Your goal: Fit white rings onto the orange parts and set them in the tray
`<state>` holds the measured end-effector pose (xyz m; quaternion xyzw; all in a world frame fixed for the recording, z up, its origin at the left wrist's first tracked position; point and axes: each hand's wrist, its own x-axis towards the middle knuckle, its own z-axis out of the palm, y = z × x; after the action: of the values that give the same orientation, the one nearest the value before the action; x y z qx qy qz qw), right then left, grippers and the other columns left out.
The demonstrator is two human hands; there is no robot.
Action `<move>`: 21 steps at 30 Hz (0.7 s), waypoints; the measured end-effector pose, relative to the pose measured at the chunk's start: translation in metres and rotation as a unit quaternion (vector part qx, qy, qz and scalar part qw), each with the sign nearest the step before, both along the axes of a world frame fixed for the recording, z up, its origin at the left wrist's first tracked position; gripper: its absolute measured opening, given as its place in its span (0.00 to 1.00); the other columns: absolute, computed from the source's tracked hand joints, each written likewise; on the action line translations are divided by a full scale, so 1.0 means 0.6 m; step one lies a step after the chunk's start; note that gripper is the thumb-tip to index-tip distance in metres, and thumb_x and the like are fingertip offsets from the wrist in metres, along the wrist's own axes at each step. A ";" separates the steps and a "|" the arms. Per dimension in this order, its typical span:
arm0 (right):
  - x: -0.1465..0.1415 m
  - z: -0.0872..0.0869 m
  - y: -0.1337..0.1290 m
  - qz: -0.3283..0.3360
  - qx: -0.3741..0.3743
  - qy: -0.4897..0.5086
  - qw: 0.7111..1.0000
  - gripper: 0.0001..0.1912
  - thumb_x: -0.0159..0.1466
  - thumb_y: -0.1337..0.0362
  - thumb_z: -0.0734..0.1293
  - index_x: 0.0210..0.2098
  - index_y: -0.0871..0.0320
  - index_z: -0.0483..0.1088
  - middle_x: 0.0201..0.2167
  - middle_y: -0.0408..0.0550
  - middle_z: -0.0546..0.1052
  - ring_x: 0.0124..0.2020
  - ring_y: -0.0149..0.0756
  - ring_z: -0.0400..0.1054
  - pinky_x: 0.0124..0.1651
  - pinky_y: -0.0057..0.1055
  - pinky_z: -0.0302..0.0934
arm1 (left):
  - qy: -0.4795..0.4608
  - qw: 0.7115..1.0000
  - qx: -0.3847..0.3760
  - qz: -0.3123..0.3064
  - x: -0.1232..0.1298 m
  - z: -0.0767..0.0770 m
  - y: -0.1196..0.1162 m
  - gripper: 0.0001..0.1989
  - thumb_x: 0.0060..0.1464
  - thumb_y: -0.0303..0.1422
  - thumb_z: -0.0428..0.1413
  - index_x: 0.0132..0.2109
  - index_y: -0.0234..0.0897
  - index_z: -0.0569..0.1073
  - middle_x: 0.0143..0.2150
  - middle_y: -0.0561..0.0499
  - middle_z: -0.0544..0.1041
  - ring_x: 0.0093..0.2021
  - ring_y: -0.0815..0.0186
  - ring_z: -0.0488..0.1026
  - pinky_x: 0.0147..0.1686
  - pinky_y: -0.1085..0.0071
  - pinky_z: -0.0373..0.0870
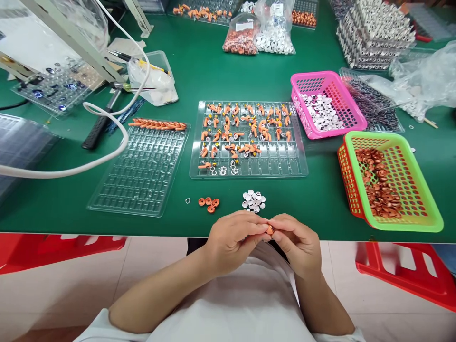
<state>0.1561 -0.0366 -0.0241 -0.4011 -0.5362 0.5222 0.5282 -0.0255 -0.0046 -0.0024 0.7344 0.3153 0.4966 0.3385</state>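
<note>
Head view. Left hand (231,242) and right hand (301,247) meet over the table's near edge, in front of the torso. Small copper part (270,230) between them, mostly covered by fingertips. Left thumb and index pinched on it; right thumb and fingers closed on its other side. Exact shape of part: can't tell.

On green table (171,225), just beyond the hands: loose heap of white discs (254,201), nearest left hand; left of it, a small group of copper discs (208,203), then a lone ring (187,200).

Behind these, clear tray (281,167) with copper bent pieces (249,124) in its upper rows, several rings in the near row at left, other near pockets bare. Left of it, second tray (131,183), tilted, with a copper row (156,124) along its far end.

Right side: pink basket (351,110) with white pieces (322,113); nearer, green basket (423,190) with copper pieces (383,190).

Far side: copper bag (240,40) touching white bag (274,42); white stack (374,35) at far right. Left: white cable (53,173) looping past black-handled tool (98,127). Red stools (39,251) below table, both sides.
</note>
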 end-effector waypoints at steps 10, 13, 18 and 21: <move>0.004 -0.008 0.000 0.023 -0.049 0.030 0.998 0.11 0.66 0.67 0.69 0.47 0.50 0.78 0.38 0.50 0.79 0.40 0.39 0.75 0.38 0.35 0.75 | 0.049 0.999 0.005 0.003 -0.010 -0.003 -0.006 0.09 0.61 0.23 0.56 0.46 0.40 0.77 0.39 0.47 0.82 0.40 0.67 0.80 0.39 0.73 0.79; 0.005 -0.009 0.001 0.034 -0.059 0.033 0.997 0.11 0.66 0.67 0.69 0.48 0.50 0.78 0.38 0.50 0.79 0.39 0.38 0.75 0.38 0.35 0.75 | 0.050 0.999 0.008 -0.007 -0.012 -0.003 -0.005 0.10 0.61 0.22 0.56 0.46 0.38 0.77 0.38 0.47 0.81 0.40 0.67 0.80 0.39 0.74 0.79; 0.005 -0.007 0.002 0.042 -0.068 0.057 0.995 0.11 0.66 0.68 0.69 0.48 0.50 0.78 0.38 0.49 0.79 0.38 0.36 0.75 0.38 0.32 0.75 | 0.039 0.999 0.002 -0.008 -0.011 -0.008 -0.006 0.11 0.59 0.20 0.57 0.46 0.36 0.77 0.41 0.46 0.79 0.39 0.68 0.81 0.40 0.75 0.79; 0.004 -0.005 0.002 0.038 -0.070 0.059 0.995 0.11 0.66 0.68 0.69 0.47 0.51 0.78 0.38 0.49 0.79 0.37 0.36 0.75 0.38 0.32 0.74 | 0.028 1.000 -0.007 -0.005 -0.010 -0.012 -0.008 0.11 0.59 0.19 0.58 0.46 0.36 0.77 0.42 0.46 0.78 0.40 0.67 0.81 0.40 0.75 0.79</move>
<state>0.1582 -0.0352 -0.0269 -0.3847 -0.4808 0.6009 0.5097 -0.0312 -0.0091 -0.0099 0.7472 0.3242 0.4724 0.3369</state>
